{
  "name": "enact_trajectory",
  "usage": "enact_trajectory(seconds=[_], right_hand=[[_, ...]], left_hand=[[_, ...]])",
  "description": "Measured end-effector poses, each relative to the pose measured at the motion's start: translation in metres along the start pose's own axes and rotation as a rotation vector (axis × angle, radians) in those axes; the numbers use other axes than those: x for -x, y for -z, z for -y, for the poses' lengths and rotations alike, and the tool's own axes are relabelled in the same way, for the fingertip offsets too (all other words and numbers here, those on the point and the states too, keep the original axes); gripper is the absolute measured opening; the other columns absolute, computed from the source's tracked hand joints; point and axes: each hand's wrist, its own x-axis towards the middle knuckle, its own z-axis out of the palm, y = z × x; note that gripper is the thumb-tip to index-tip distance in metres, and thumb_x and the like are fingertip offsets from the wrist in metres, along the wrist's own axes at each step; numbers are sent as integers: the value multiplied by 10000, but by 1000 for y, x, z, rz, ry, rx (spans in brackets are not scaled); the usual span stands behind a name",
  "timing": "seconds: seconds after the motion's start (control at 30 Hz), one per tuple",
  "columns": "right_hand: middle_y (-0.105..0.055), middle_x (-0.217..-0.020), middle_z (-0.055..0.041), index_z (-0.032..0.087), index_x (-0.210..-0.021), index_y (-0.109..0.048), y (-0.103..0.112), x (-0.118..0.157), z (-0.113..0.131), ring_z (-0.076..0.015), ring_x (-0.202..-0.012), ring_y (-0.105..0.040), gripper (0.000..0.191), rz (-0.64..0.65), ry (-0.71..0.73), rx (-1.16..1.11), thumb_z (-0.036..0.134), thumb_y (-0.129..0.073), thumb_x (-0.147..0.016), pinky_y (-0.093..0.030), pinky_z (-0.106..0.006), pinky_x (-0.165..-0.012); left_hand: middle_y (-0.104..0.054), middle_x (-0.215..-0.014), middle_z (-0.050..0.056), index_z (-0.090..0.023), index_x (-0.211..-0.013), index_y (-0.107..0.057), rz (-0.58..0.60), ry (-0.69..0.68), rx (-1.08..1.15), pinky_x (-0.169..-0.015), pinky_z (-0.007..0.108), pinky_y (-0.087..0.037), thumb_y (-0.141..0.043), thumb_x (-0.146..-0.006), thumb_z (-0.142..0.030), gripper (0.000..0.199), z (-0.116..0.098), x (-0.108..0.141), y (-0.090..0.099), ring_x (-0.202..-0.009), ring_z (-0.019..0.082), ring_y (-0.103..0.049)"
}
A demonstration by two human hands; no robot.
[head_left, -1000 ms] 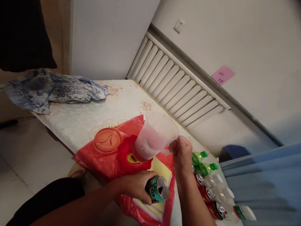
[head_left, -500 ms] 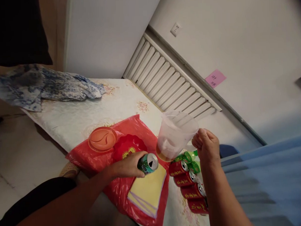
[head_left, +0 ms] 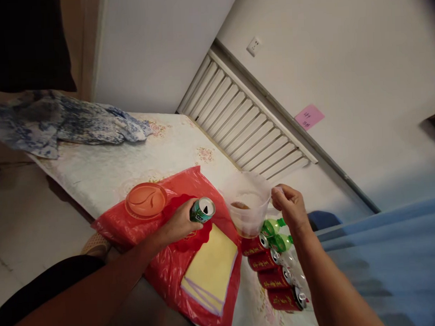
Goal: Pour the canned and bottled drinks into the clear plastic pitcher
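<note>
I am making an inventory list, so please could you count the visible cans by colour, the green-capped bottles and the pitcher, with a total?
Red cans: 4
Green can: 1
Green-capped bottles: 2
Pitcher: 1
Total: 8

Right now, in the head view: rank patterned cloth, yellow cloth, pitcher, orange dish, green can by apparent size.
1. patterned cloth
2. yellow cloth and pitcher, too alike to rank
3. orange dish
4. green can
</note>
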Motion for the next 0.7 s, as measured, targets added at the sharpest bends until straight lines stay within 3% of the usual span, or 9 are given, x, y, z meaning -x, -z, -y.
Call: enact_trajectory(seconds=[0.23,0.7], right_hand=[[-330,-550,50,212,-558,-449,-16,-4,19,-99,-541,-323,358,98,44,209,445,-585,-793,-259,-251,-514],[-350,-539,43,203,-575,-480,-22,-5,15,-105,-528,-347,315,205,122,311,391,-563,-814,-272,-249,-502]], left_hand=[[-683,-1212,69,-193,-1199,-578,-69,12,-15,-1023,396,-491,-675,-581,-101,633,1,-2,2,-1142,251,-634],[-678,-1193,44,-225,-1166,-569,-81,21,-101,-1037,414,-491,-688,-583,-87,611,1,-4,0,-1157,256,-628]])
